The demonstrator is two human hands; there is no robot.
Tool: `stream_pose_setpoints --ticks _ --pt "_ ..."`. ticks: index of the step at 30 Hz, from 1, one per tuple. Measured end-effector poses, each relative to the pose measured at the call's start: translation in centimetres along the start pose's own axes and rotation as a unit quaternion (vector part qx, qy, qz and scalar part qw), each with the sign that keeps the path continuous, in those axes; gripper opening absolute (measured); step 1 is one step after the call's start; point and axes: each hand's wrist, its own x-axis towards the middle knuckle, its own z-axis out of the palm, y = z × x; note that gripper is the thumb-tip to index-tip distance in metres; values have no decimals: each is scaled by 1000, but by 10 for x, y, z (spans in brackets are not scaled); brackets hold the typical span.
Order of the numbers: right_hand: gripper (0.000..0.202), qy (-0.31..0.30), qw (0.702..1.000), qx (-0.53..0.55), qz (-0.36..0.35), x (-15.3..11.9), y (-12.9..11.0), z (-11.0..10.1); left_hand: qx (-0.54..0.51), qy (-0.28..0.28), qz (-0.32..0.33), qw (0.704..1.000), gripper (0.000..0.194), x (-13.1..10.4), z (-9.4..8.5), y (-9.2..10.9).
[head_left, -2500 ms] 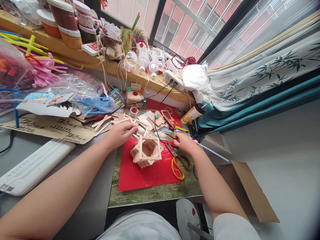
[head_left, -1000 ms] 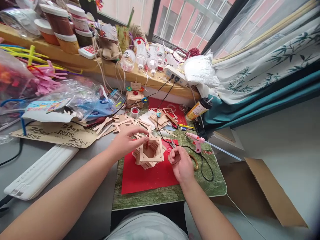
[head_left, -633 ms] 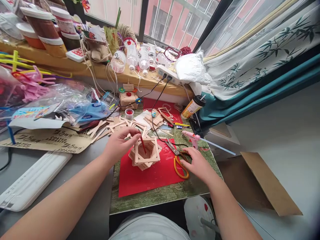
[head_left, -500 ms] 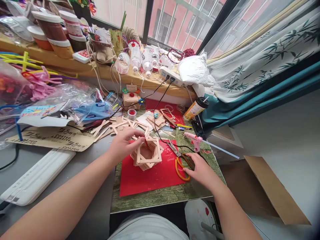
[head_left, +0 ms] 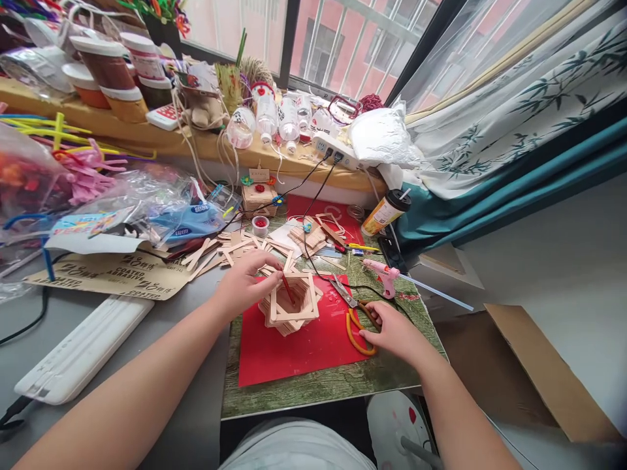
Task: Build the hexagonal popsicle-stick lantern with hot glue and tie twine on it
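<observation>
A thin red stick [head_left: 289, 288] is pinched between the thumb and fingers of my left hand [head_left: 252, 277]. The stick slants down into the opening of a stacked wooden-stick holder [head_left: 294, 318], which stands on a red sheet [head_left: 294, 359]. To the right, my right hand [head_left: 392, 329] has its thumb and fingers around the orange handles of the scissors [head_left: 360, 320]. The scissors lie across the sheet's right edge, with their metal blades pointing up and left, away from me.
A pink glue gun [head_left: 385, 274] with a long glue stick lies right of the scissors. Behind are loose wooden sticks [head_left: 235, 248], a small wooden box [head_left: 259, 201] and a drink cup [head_left: 386, 212]. A black cable runs across the table.
More of the red stick shows inside the holder now, reaching further down. My right hand has stayed on the scissors handles. The whole view has shifted slightly.
</observation>
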Motion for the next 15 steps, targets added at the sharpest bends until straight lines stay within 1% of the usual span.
stream_pose_setpoints --ticks 4,7,11,15 --pt "37 11 1000 -12 -16 -2 -1 4 -1 -19 3 1000 14 0 2 -2" --pt "34 25 999 -35 -4 -4 -2 7 -8 -20 -2 1000 11 1 2 -3" --pt "37 35 999 -42 -3 -6 3 14 -14 -23 4 1000 8 1 1 -5" --pt "43 68 998 -19 0 -8 10 23 -24 -36 -4 999 13 -1 1 -4"
